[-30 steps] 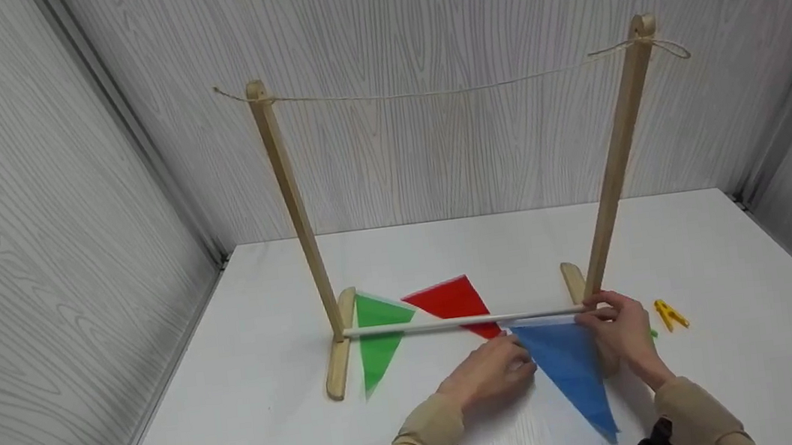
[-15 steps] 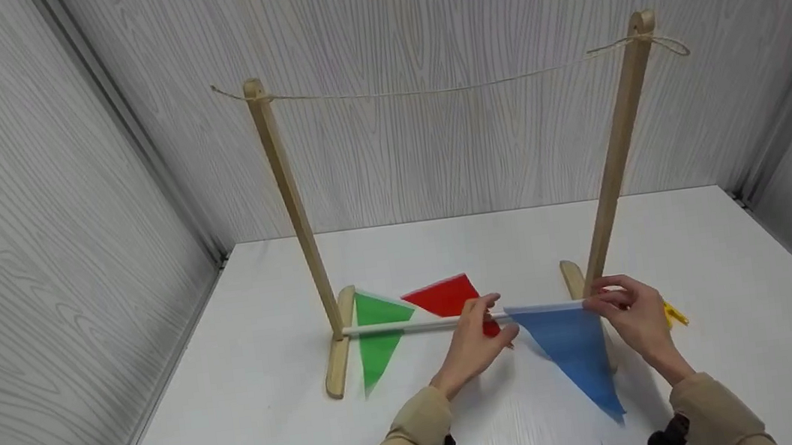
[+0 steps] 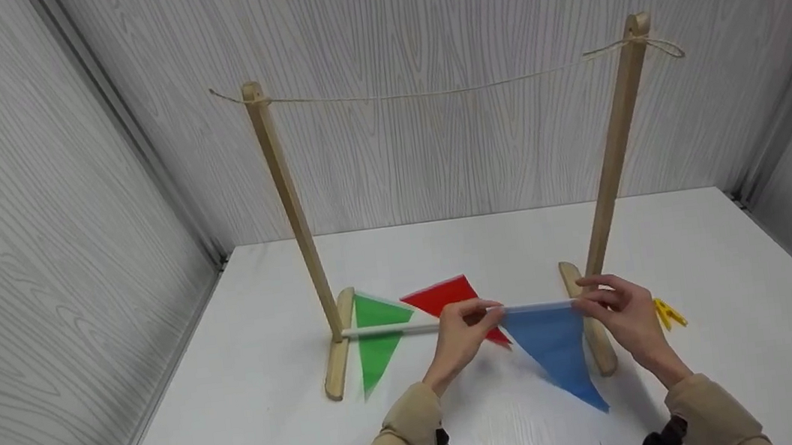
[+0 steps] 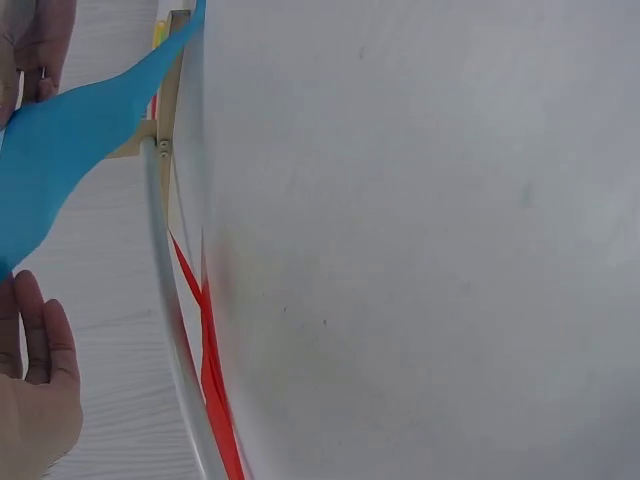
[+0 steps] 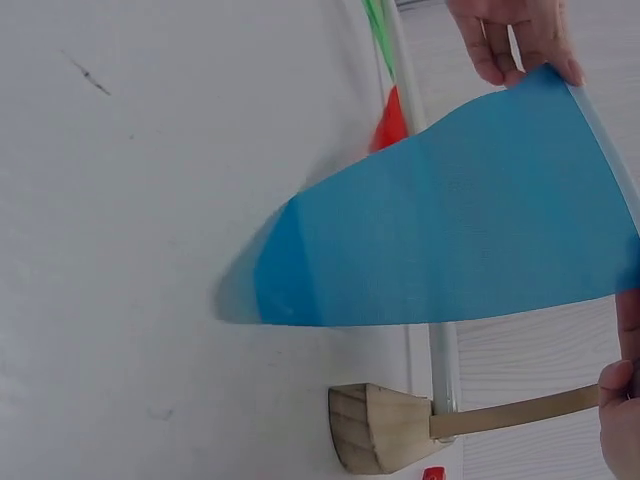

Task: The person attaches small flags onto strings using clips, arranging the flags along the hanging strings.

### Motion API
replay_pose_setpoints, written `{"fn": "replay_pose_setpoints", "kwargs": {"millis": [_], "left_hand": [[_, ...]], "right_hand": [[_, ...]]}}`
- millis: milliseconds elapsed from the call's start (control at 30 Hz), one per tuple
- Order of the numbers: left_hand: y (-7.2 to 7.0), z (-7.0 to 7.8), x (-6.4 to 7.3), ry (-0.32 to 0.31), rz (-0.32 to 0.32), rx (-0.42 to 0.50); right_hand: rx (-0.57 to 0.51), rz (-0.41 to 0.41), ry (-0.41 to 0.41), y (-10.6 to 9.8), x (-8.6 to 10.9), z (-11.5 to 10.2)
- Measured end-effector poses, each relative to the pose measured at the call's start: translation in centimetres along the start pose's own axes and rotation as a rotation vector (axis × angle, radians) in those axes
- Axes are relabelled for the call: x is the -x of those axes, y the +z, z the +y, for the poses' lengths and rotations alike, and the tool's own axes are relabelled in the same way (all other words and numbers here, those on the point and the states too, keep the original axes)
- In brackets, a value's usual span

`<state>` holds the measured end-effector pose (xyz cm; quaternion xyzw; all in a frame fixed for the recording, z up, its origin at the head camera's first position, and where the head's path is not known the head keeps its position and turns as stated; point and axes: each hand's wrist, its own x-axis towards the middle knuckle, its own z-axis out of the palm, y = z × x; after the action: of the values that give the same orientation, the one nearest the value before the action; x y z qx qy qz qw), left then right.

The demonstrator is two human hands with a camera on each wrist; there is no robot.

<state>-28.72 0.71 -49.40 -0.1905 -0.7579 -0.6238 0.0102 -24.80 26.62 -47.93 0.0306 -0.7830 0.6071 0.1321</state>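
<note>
Both hands hold up the blue flag by its top corners.

Head view: the left hand (image 3: pixel 464 333) and right hand (image 3: pixel 623 317) each pinch a corner of the blue flag (image 3: pixel 555 345), hanging just above the table (image 3: pixel 239 423) before the rack (image 3: pixel 289 213). Left wrist view: the flag's blue cloth (image 4: pixel 70 140) runs between both hands. Right wrist view: the flag (image 5: pixel 450 240) hangs over the rack's foot (image 5: pixel 375 428).

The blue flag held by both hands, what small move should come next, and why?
Probably raise the blue flag toward the string. The left hand and right hand pinch its top corners, holding it low by the white rod, while the string hangs bare above.
</note>
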Motion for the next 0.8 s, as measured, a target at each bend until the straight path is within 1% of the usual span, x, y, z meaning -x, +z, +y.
{"fn": "replay_pose_setpoints", "kwargs": {"millis": [167,267,333,367,467,567,600,667,733,800], "left_hand": [[-0.3,0.3,0.1,0.048,0.036,-0.026],[-0.4,0.5,0.1,0.064,0.053,-0.027],[-0.6,0.5,0.1,0.066,0.068,-0.024],[-0.6,0.5,0.1,0.07,0.077,-0.022],[-0.8,0.4,0.0,0.081,0.104,-0.018],[-0.9,0.3,0.0,0.082,0.12,-0.018],[-1.0,0.3,0.0,0.081,0.123,-0.017],[-0.9,0.3,0.0,0.079,0.126,-0.022],[-0.9,0.4,0.0,0.078,0.128,-0.018],[-0.8,0.4,0.1,0.077,0.13,-0.019]], "right_hand": [[-0.006,-0.011,0.015,-0.3,0.2,0.0],[-0.011,0.015,0.013,-1.1,0.1,0.5],[-0.007,0.068,0.02,-1.9,0.0,1.0],[-0.025,0.098,0.035,-2.4,0.0,1.3],[-0.108,0.185,0.099,-3.7,-0.1,2.1],[-0.124,0.244,0.168,-4.7,-0.1,2.7],[-0.102,0.256,0.185,-4.9,-0.1,2.9],[-0.013,0.269,0.216,-5.4,0.0,3.3],[0.081,0.264,0.241,-5.7,0.2,3.6],[0.152,0.247,0.264,-5.9,0.3,3.8]]}}
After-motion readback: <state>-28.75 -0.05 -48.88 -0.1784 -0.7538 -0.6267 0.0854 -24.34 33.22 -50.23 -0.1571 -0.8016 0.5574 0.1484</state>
